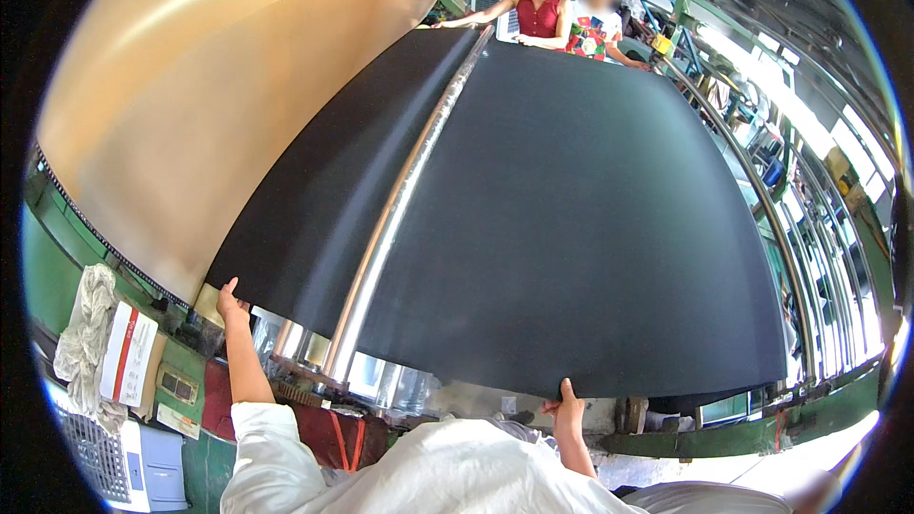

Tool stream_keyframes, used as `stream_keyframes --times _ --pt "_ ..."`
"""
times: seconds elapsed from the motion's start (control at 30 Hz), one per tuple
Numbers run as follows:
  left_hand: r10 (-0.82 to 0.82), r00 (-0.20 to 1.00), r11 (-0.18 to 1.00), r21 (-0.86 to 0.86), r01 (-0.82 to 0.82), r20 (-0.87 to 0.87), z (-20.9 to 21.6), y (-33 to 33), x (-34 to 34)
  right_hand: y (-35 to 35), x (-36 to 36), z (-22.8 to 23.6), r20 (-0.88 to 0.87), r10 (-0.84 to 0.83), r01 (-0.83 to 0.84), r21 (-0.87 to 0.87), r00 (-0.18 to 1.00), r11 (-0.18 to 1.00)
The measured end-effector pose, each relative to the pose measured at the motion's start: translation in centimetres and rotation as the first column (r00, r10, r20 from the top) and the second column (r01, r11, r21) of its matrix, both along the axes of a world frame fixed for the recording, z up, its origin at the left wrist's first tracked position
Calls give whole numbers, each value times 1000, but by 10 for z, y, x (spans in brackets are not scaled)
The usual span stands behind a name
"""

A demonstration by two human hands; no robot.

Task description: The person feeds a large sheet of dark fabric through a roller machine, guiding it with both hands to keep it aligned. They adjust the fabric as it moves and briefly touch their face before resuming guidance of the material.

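Observation:
A wide black sheet [571, 219] stretches away from me, its left part running up to a large tan drum [181, 114]. At the sheet's near left corner, beside the drum's edge, my left hand [231, 305] is closed on the border. My right hand [567, 409] pinches the near edge right of centre, thumb on top and the other fingers partly hidden beneath. Between my hands a shiny metal roller [400, 200] lies across the sheet, from near me to the far side.
Across the sheet, a person in a red top [541, 14] reaches along its far edge beside another person [595, 29]. Metal rails [752, 171] line the right. At lower left are a white-and-red carton [129, 347], bundled pale cloth [90, 333] and a grey-blue crate [152, 462].

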State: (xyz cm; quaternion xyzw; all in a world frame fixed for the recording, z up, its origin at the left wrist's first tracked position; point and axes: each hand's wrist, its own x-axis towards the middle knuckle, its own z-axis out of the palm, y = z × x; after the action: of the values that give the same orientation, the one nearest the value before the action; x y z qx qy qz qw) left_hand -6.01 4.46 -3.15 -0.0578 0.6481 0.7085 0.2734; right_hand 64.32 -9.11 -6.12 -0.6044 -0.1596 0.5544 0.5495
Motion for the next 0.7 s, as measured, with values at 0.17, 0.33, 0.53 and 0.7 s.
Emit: stream_keyframes --times 0.17,0.33,0.53,0.7 --pt "-370 929 892 284 353 6 -6 -5 3 0 -20 -4 70 166 -164 -38 984 986" --pt "-248 969 957 158 243 15 3 -2 10 3 -24 4 13 345 -344 -34 939 938" --pt "-271 963 949 173 265 8 -5 -6 -4 18 8 9 -19 -40 41 40 999 998" --pt "-396 918 885 263 385 -11 1 -2 9 16 37 25 2 -151 150 111 989 982"
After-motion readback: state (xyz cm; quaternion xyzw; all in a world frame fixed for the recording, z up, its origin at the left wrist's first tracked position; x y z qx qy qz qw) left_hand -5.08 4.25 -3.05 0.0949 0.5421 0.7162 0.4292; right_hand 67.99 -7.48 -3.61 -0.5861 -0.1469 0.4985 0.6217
